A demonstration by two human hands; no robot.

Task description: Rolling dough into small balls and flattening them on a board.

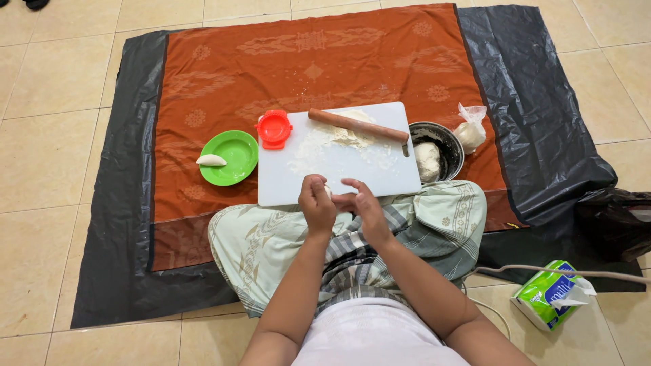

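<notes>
Beyond both hands lies a black plastic sheet [542, 81] spread on the tiled floor, and over it an orange patterned cloth [305, 61]. Just ahead of the hands, its near edge almost under them, sits a white cutting board [325, 179] dusted with flour, with a wooden rolling pin [357, 125] lying across its far side. Ahead and to the right of the right hand stands a dark metal bowl [451, 139] holding a ball of dough, and past it a knotted clear bag of flour [470, 132]. Ahead and to the left of the left hand are a green plate [234, 152] carrying one folded white dumpling [211, 160], and a red hinged dumpling press [274, 129]. Off to the right and behind the right hand lies a soft green and blue tissue pack [550, 293] — white tissue poking out. The left hand [317, 207] and right hand [363, 207] meet over the lap, fingers curled around a small piece of dough [329, 192] — the shaping step, it seems; next it would want even pressure from both palms.
</notes>
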